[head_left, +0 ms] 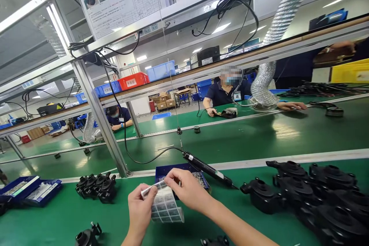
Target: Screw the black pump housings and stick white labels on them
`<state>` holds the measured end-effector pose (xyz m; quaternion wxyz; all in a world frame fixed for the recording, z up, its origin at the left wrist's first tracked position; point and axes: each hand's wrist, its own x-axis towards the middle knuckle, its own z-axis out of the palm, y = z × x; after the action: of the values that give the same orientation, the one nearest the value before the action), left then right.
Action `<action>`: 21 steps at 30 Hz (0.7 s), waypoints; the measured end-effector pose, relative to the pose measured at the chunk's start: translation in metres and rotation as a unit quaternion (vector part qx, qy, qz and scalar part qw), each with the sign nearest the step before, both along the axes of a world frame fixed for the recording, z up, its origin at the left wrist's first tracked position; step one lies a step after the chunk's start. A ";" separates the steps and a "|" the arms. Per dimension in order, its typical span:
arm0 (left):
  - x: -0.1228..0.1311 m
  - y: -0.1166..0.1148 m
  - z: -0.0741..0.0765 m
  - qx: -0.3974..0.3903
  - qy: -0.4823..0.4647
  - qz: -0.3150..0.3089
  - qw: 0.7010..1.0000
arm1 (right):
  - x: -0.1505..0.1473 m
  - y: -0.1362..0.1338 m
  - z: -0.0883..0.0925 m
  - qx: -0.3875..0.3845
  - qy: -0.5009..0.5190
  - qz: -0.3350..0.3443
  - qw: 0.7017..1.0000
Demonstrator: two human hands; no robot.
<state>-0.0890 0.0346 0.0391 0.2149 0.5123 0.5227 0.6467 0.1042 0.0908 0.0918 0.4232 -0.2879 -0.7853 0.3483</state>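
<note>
My left hand (141,209) is closed on a sheet of small white labels (166,205), holding its left edge above the green bench. My right hand (187,188) pinches the sheet's top corner with thumb and forefinger. Just behind the hands stands a small blue tray of screws (201,178). An electric screwdriver (209,169) lies across that tray's right side, its cable running up to the frame.
Several black plastic housings (311,196) lie in a group at right, more (96,187) at left, and one (86,236) near the front edge. Blue trays (29,190) sit far left. A metal frame post (100,119) rises ahead. Other workers sit across the green conveyor (245,138).
</note>
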 end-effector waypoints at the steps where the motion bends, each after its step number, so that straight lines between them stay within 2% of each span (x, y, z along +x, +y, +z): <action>1: 0.000 0.000 0.000 0.004 0.001 0.003 1.000 | 0.000 0.000 0.000 0.011 -0.004 0.001 1.000; 6: 0.000 0.001 0.001 0.028 0.003 -0.018 0.999 | 0.006 -0.001 0.006 -0.021 0.022 0.028 0.999; 12: 0.001 -0.002 0.006 0.041 -0.013 -0.051 0.998 | 0.008 0.000 0.008 0.011 0.017 0.038 0.999; 15: 0.000 0.000 0.006 0.038 -0.028 -0.049 0.998 | 0.007 0.003 0.003 0.080 0.024 0.044 0.996; 19: -0.002 0.003 -0.001 0.008 -0.063 -0.040 0.997 | 0.009 0.005 -0.001 0.249 0.012 0.029 0.968; 21: -0.001 0.004 -0.005 -0.001 -0.065 -0.026 0.998 | 0.009 0.004 -0.001 0.266 0.036 0.034 0.963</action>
<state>-0.0904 0.0386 0.0338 0.2652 0.4825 0.4951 0.6721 0.1128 0.0948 0.0906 0.5007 -0.1255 -0.8431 0.1508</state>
